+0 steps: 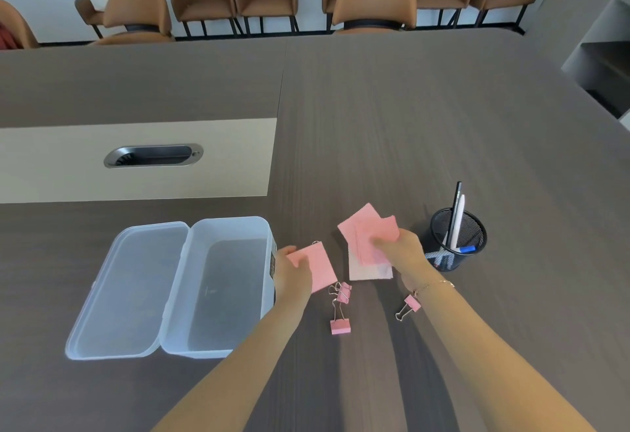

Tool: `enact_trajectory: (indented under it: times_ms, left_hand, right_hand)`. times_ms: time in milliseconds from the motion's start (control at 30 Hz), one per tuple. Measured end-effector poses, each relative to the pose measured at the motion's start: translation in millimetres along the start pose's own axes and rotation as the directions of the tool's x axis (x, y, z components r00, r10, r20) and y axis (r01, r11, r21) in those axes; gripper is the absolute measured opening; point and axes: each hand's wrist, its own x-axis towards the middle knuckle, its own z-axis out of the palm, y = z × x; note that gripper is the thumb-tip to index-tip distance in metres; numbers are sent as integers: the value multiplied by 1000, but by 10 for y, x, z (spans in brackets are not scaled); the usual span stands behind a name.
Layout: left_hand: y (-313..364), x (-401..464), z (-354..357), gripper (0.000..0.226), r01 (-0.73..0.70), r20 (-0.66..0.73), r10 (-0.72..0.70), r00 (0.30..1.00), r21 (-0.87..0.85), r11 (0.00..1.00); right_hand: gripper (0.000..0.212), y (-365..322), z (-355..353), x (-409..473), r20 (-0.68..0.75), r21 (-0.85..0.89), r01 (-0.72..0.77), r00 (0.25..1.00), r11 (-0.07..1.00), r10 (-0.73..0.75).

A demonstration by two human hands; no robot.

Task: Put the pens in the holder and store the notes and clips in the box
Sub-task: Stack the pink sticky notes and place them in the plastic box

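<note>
A clear plastic box (pixel 225 349) stands open on the table, its lid (pixel 126 291) folded out to the left. My left hand (pixel 293 274) grips a pink note (pixel 320 269) just right of the box. My right hand (pixel 402 251) holds several pink notes (pixel 366 232) above a pale note (pixel 364 273) lying on the table. Three pink binder clips lie near my wrists: one (pixel 344 291), another (pixel 340 326), a third (pixel 410 305). The black mesh holder (pixel 456 244) at right has pens (pixel 456 216) standing in it.
A grey cable port (pixel 153 156) sits in a beige panel (pixel 221 158) at the left of the dark wooden table (pixel 409 124). Brown chairs (pixel 375 1) line the far edge. A white shelf unit (pixel 600 53) stands at the right.
</note>
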Motion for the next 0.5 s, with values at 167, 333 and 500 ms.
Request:
enact_trajectory:
  times_ms: [167, 333, 500]
  left_hand:
    - [206, 32, 55, 39, -55, 144, 54, 988, 4, 998]
    - [263, -7, 156, 41, -174, 378, 164, 911, -8, 985]
    - [282, -69, 236, 32, -287, 383, 261, 886, 10, 958]
  right_hand:
    - [32, 31, -137, -130, 289, 297, 6, 952, 955, -96]
    - [27, 117, 25, -203, 240, 50, 198, 949, 979, -204]
    - [36, 199, -27, -202, 201, -375, 435, 900, 819, -386]
